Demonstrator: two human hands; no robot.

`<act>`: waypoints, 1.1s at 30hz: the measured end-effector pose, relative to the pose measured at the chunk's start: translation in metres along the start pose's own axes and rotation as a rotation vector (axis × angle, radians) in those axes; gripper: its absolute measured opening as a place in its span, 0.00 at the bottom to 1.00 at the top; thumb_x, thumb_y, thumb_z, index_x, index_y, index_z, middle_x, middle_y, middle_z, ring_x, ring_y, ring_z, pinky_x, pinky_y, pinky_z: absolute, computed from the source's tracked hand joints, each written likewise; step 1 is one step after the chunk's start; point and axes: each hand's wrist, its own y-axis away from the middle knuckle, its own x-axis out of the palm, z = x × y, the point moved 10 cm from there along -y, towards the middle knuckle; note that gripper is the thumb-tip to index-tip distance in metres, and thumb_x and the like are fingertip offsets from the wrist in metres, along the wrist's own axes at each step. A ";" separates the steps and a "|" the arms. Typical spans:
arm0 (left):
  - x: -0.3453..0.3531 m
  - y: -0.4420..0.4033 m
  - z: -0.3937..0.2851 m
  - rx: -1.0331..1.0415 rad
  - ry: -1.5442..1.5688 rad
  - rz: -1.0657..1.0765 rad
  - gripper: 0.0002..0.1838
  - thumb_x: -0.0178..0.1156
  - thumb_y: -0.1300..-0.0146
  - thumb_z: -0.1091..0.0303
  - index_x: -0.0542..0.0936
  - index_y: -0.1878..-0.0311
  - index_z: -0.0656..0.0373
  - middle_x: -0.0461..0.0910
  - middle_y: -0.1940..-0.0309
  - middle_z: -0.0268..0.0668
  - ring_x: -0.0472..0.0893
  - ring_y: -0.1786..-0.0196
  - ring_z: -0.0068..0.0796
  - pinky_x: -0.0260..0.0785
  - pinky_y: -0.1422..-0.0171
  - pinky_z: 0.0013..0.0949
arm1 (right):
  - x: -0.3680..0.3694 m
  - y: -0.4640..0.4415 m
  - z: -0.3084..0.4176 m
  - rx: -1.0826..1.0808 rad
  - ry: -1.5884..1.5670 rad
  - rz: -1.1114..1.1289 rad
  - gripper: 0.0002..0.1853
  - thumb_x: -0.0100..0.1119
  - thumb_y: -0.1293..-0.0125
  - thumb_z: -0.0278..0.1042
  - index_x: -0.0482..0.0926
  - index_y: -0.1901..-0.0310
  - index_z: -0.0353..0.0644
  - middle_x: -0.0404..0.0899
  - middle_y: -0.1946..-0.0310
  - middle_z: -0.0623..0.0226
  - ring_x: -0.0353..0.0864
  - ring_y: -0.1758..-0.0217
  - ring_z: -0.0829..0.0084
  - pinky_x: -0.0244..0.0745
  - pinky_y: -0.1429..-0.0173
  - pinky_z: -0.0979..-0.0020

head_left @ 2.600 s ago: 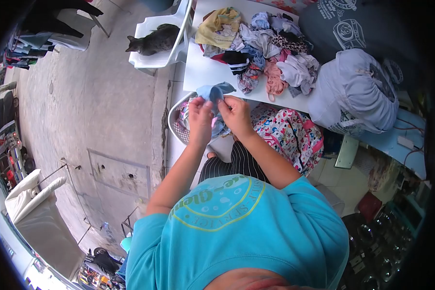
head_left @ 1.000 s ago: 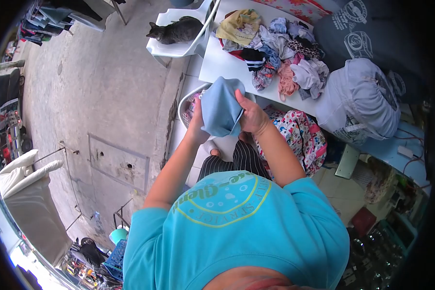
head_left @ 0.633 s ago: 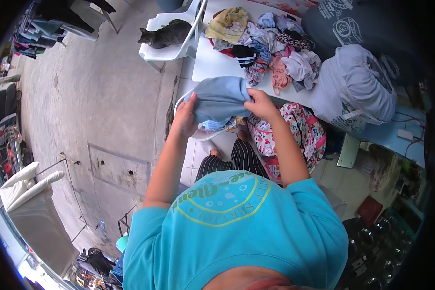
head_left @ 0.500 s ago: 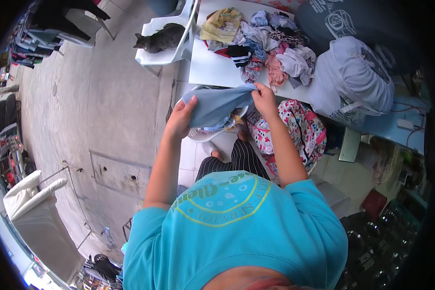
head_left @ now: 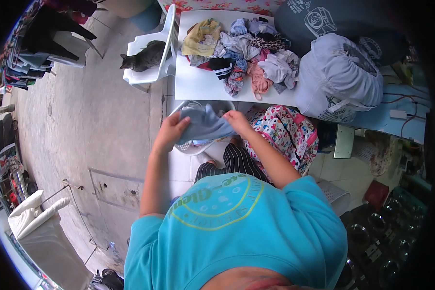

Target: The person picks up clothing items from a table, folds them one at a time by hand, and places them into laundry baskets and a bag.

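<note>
My left hand (head_left: pixel 172 129), left of centre in the frame, had its fingers closed on one side of a blue cloth (head_left: pixel 205 125), the thumb lying along the top of the fabric. My right hand (head_left: pixel 238 122), just right of it, pinched the opposite edge between thumb and fingertips, with hardly any gap there. Between the two the cloth hung with soft folds, near the middle of the frame, over a white basket (head_left: pixel 192 149) that had more fabric inside it; the cloth hid much of that.

Above my hands stood the white worktop (head_left: pixel 193 88). A loose heap of clothes (head_left: pixel 239 46) lay on it: a yellow piece at the left end, pink and pale lilac ones toward the right. At the right of the heap sat a bulging pale grey-blue bag (head_left: pixel 340 75), and behind that a big dark bag (head_left: pixel 353 26) with white printing, in the upper right. A bright patterned bag (head_left: pixel 287 137) was below the worktop, right of my right hand.

In the upper left a tabby cat (head_left: pixel 149 56) lay on a white chair (head_left: pixel 137 44), beside the worktop. Farther left, at the edge, garments (head_left: pixel 41 46) hung.
</note>
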 end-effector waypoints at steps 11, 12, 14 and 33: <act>0.017 -0.115 -0.139 0.457 0.434 -0.145 0.18 0.54 0.36 0.74 0.65 0.44 0.61 0.78 0.60 0.37 0.80 0.62 0.23 0.75 0.64 0.25 | -0.100 -0.074 -0.083 0.307 0.207 -0.004 0.08 0.54 0.35 0.36 0.77 0.59 0.44 0.76 0.70 0.71 0.75 0.73 0.78 0.72 0.71 0.74; 0.014 -0.120 -0.153 0.493 0.482 -0.190 0.18 0.54 0.36 0.74 0.64 0.44 0.61 0.77 0.58 0.37 0.79 0.61 0.24 0.75 0.63 0.26 | -0.109 -0.085 -0.093 0.312 0.203 -0.002 0.08 0.54 0.35 0.36 0.77 0.59 0.44 0.76 0.70 0.71 0.75 0.73 0.78 0.72 0.71 0.74; 0.006 -0.135 -0.168 0.562 0.535 -0.248 0.20 0.54 0.35 0.73 0.62 0.42 0.59 0.73 0.51 0.38 0.79 0.57 0.27 0.76 0.58 0.31 | -0.134 -0.114 -0.087 0.081 0.455 -0.153 0.07 0.56 0.37 0.34 0.79 0.59 0.45 0.77 0.68 0.69 0.76 0.70 0.75 0.72 0.66 0.71; 0.081 -0.173 0.110 -0.282 -0.126 0.054 0.24 0.61 0.41 0.67 0.69 0.41 0.55 0.74 0.53 0.37 0.79 0.59 0.27 0.72 0.58 0.28 | -0.126 -0.126 0.066 -0.262 -0.440 -0.062 0.12 0.55 0.40 0.21 0.79 0.54 0.34 0.80 0.56 0.63 0.78 0.53 0.75 0.69 0.45 0.76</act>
